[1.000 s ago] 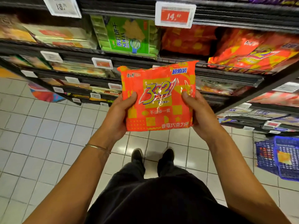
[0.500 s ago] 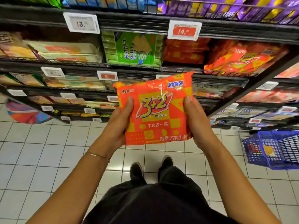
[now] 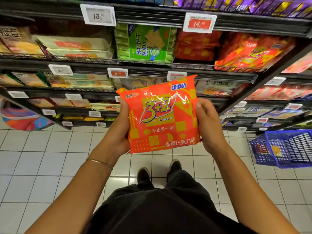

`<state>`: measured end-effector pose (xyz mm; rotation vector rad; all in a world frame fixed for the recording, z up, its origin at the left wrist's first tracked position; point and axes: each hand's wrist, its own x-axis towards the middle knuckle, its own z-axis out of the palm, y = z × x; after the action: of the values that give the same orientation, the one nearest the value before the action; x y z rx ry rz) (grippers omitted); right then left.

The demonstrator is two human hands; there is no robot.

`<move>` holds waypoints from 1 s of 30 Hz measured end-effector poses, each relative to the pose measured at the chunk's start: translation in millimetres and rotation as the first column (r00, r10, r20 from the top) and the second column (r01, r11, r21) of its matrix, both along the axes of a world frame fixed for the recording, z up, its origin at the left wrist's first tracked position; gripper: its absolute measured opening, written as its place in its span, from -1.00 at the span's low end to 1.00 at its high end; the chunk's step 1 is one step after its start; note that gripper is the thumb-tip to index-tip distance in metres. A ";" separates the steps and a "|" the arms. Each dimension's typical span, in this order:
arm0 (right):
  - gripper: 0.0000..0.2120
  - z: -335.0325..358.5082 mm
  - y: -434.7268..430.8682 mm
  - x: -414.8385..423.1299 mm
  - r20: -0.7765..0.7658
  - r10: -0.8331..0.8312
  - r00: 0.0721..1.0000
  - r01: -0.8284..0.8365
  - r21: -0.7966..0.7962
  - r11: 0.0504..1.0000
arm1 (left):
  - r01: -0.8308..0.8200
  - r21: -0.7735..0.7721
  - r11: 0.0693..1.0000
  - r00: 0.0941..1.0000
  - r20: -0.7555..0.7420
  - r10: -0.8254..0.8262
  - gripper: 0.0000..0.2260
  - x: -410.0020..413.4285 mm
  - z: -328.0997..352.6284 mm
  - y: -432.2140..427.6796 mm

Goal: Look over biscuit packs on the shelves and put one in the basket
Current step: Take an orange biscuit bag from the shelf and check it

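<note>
While the left grip and right grip each curl round a side edge of the upright biscuit pack at frame centre, the blue basket sits well apart at the right edge, nearer the right grip.

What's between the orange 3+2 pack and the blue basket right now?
Head view: only the right hand gripping the pack, then bare floor tiles up to the blue basket.

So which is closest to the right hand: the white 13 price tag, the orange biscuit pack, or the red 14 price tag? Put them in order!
From the right hand:
1. orange biscuit pack, gripped by it.
2. red 14 price tag, shelf edge above it.
3. white 13 price tag, same edge, off left.
</note>
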<state>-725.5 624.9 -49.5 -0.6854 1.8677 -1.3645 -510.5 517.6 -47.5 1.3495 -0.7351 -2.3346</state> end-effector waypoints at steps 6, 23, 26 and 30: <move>-0.78 -10.3 10.9 2.9 -0.028 -0.062 0.998 0.063 0.056 0.996 | -0.070 -0.025 0.997 0.997 -0.018 0.069 -0.40 12.7 0.2 4.4; -0.72 -3.9 23.1 -3.7 0.142 -0.129 0.981 0.115 0.100 0.988 | 0.061 -0.383 0.922 0.958 0.283 0.055 -0.65 17.0 -5.8 -0.8; -0.72 -3.3 25.7 -2.1 0.119 -0.124 0.985 0.119 0.046 0.992 | 0.003 -0.298 0.955 0.982 0.183 0.054 -0.65 20.2 -5.2 -4.0; -0.74 -0.8 27.2 2.4 0.150 -0.141 0.979 0.140 0.017 0.990 | -0.057 -0.263 0.963 0.991 0.101 0.086 -0.67 24.6 -4.3 -5.2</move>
<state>-723.1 652.1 -50.3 -0.4406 1.8265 -1.4572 -485.9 512.5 -51.8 1.3711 -0.9711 -2.0370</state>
